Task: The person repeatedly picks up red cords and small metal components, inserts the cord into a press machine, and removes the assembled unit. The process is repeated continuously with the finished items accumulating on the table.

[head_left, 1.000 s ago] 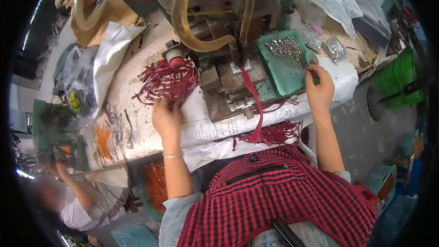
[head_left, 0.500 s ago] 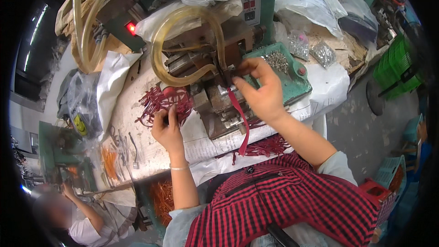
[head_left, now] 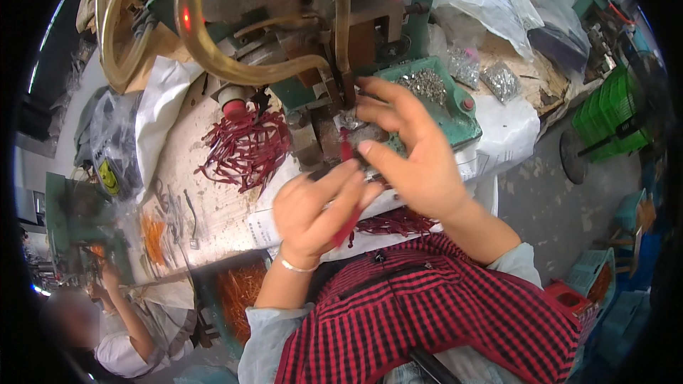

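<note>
Two hands were at one press (head_left: 299,0). The left hand (head_left: 311,213) had its grip closed round one red strap (head_left: 346,230), which ran up toward the press's metal block (head_left: 347,121); the right hand (head_left: 421,160) held its grip open, thumb and fingers spread beside that block, seemingly empty. Two heaps (head_left: 245,149) of dark red straps showed, one on the bench (head_left: 219,220); one green tray (head_left: 459,126) and two bags (head_left: 501,82) held metal pieces

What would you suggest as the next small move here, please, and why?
Perhaps ease the right hand back from the dark, narrow metal press tool, since its fingertips are close beside it, while the left hand is at the flat, dark-red strap below.
</note>
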`<state>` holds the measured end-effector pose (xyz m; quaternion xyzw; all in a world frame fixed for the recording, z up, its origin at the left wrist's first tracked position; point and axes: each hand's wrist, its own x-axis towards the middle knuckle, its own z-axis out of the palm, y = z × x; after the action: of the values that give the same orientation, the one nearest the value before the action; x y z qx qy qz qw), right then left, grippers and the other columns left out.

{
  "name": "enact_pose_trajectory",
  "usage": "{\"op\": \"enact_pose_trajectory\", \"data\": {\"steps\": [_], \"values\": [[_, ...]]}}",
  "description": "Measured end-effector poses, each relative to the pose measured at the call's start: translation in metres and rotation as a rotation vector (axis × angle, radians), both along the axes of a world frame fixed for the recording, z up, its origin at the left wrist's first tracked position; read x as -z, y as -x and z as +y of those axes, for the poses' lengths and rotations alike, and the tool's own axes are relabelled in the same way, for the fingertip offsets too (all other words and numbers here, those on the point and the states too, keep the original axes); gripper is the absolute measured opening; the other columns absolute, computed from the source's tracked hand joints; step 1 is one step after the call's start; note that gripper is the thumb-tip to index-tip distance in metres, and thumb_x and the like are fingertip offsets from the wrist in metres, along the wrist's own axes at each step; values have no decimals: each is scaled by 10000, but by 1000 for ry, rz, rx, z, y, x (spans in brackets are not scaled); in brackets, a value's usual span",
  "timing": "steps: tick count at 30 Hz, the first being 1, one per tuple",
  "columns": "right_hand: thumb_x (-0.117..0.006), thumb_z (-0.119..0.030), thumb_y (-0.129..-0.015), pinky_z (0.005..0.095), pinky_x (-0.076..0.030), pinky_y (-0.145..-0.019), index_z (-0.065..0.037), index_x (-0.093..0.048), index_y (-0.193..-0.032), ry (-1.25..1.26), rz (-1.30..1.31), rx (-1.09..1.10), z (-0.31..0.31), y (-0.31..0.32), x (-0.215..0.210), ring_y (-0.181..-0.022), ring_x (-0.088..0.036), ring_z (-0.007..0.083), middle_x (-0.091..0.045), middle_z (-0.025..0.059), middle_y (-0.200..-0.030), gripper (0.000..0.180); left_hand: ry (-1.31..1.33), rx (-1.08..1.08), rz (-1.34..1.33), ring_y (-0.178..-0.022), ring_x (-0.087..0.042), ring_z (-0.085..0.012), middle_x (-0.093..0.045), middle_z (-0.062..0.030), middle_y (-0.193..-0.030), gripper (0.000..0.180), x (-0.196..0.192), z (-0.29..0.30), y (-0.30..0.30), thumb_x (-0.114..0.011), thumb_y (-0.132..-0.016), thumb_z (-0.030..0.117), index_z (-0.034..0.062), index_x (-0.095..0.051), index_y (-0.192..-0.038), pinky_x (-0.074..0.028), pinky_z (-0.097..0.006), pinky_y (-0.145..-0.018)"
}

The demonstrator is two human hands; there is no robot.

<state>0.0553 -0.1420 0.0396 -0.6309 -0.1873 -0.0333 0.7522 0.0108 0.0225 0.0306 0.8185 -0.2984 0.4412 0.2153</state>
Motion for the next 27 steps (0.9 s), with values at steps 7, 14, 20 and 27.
{"op": "enact_pose_trajectory", "data": {"steps": [7, 14, 20, 27], "values": [[-643, -5, -875, 361, -468, -1037, -58, -474, -1431, 152, -82, 542, -87, -79, 64, -1221, -605, 274, -598, 208, -1336, 583, 6, 76, -109, -615, -630, -159, -736, -42, -871, 336, 24, -16, -29, -917, -691, 160, 106, -710, -949, -450, -271, -486], [-696, -84, -820, 378, -508, -902, -41, -722, -999, 882, 103, 557, -121, -46, 100, -1038, -663, 284, -728, 140, -995, 186, 35, 83, -89, -608, -641, -164, -733, -49, -856, 304, 24, -15, -29, -908, -696, 145, 98, -723, -933, -466, -266, -495], [-749, -135, -779, 468, -503, -856, -61, -691, -878, 1341, -145, 715, -102, -49, 104, -1025, -621, 360, -689, 137, -993, 136, 185, 58, 96, -657, -658, -171, -760, -90, -1012, 297, 23, -20, -6, -888, -686, 112, 89, -745, -945, -483, -275, -537], [-668, -62, -871, 429, -523, -743, -34, -644, -947, 999, -63, 689, -98, -39, 103, -832, -698, 334, -713, 163, -897, 84, 367, -309, -88, -735, -655, -226, -713, -108, -903, 253, 15, 50, 53, -726, -773, -126, 43, -702, -959, -521, -333, -657]]}}
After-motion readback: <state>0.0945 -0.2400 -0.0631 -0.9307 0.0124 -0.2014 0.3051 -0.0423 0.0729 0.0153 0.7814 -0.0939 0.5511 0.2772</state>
